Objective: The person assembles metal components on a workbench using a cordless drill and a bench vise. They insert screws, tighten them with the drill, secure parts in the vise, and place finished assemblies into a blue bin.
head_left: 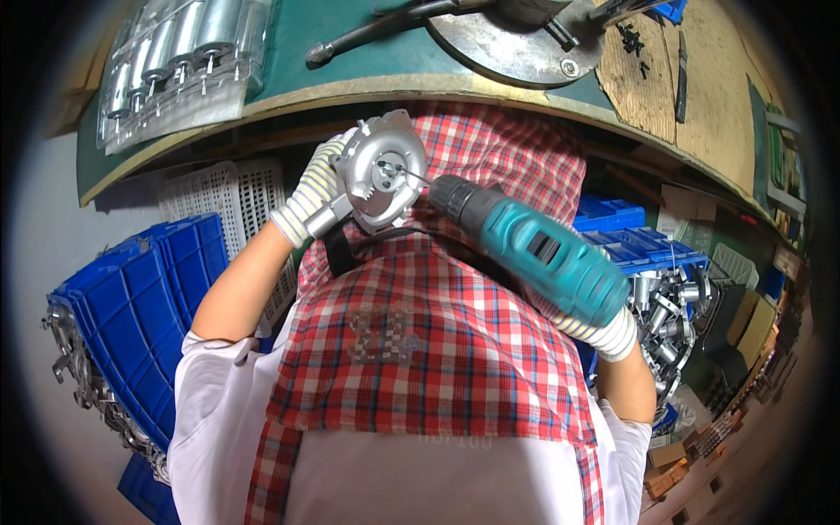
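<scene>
My left hand [311, 194], in a striped work glove, is closed on the side of a round silver metal blower housing [385, 144], which has a short outlet tube. The housing is tilted up in front of my apron, with dark holes in its centre. My right hand [605, 335], gloved too, grips a teal and black cordless drill [547, 254] from the far side; most of its fingers are hidden behind the drill. A thin bit reaches from the chuck toward the housing's centre. Whether its tip touches a screw is too small to tell.
A green workbench [350, 79] curves ahead, bearing a round metal fixture base [516, 52], a packed tray of silver cylinders [184, 52] and small black screws [632, 39]. Blue crates [131, 306] stand at my left. Metal parts [665, 324] fill a blue crate at my right.
</scene>
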Action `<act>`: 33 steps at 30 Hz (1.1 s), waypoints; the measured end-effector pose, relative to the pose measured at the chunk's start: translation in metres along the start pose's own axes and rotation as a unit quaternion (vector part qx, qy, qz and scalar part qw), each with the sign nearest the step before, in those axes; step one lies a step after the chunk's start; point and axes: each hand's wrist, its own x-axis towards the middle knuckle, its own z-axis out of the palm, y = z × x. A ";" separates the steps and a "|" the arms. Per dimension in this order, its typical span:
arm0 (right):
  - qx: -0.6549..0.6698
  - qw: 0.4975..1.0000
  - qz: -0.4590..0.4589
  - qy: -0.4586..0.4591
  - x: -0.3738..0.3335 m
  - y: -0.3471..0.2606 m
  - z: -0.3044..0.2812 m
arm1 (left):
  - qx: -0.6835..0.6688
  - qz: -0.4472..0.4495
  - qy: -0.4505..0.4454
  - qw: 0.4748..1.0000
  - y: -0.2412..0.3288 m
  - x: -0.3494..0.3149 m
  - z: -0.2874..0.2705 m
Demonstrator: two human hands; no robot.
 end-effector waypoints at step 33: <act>-0.060 0.993 -0.055 0.083 0.010 -0.027 0.005 | 0.219 0.072 -0.002 0.973 0.001 -0.003 -0.005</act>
